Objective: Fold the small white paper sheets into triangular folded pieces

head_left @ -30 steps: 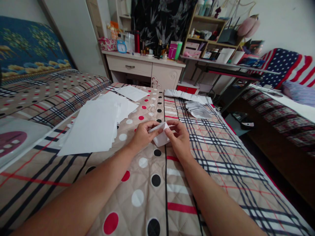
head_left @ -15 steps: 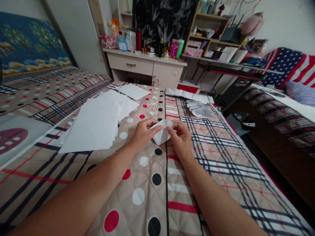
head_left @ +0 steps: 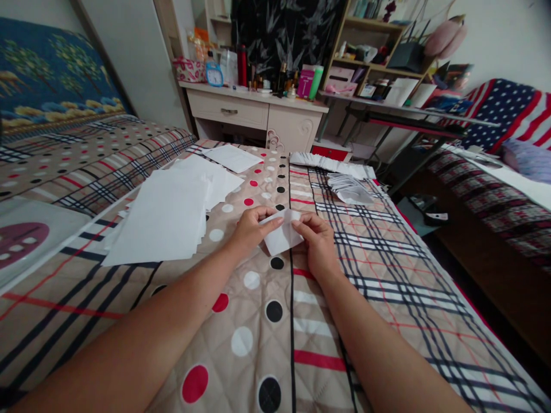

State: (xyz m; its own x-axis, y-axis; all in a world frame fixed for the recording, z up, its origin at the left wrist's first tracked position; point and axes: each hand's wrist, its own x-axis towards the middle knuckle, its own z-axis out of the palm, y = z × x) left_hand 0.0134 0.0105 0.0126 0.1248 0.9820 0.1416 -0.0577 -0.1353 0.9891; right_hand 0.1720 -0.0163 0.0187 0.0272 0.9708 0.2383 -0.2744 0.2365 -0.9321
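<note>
A small piece of folded white paper (head_left: pixel 282 236) is held between both hands, just over the patterned quilt (head_left: pixel 253 344). My left hand (head_left: pixel 251 232) pinches its left edge between thumb and fingers. On the right side, my right hand (head_left: pixel 317 235) grips the paper with thumb and bent fingers. A crease shows near the paper's upper middle. To the left lies a stack of white paper sheets (head_left: pixel 159 218). Beyond the right hand rests a fanned pile of folded papers (head_left: pixel 349 189), with a long row of folded paper (head_left: pixel 329 164) behind it.
Another white sheet group (head_left: pixel 233 158) lies at the quilt's far side. A pale cabinet (head_left: pixel 232 109) stands past the bed's end, bearing bottles and a blue clock (head_left: pixel 214 74). A desk with shelves (head_left: pixel 370 69) is at the back right. The bed's edge drops off on the right.
The lower part of the paper between my hands has spread from a pointed shape to a wider, squarer one. My hands stay in nearly the same place.
</note>
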